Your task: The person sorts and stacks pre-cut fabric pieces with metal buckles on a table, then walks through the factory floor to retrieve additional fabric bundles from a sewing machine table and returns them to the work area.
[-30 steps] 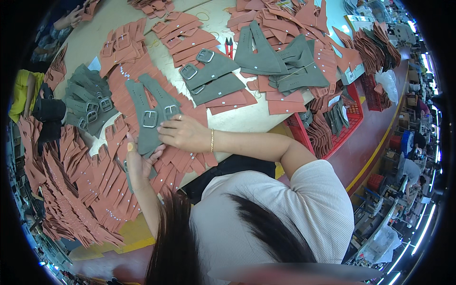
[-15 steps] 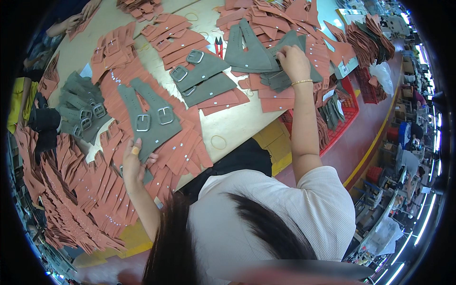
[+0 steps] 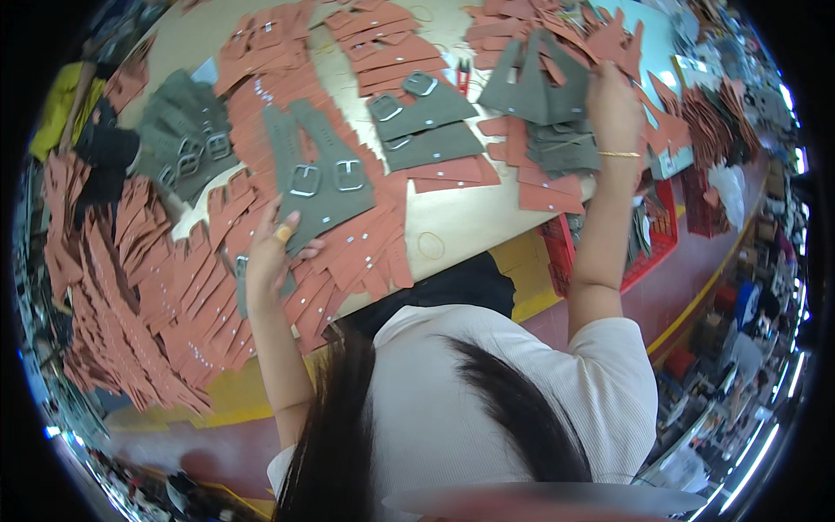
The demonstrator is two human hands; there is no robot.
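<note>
My left hand (image 3: 271,252) lies flat on a grey buckled strap (image 3: 323,184); my right hand (image 3: 611,103) pinches grey strap pieces (image 3: 537,91), fingertips hidden behind them.

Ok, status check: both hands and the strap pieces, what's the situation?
Left hand resting on grey buckled straps. Right hand lifting a grey strap piece off the far pile. Rust-coloured straps crowd the table.

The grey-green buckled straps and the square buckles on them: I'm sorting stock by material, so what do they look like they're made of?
Grey-green buckled straps: probably suede-like leather or felt; flat, matte, cleanly cut edges. Square buckles: likely metal, silvery and shiny. The left hand rests on them.
</note>
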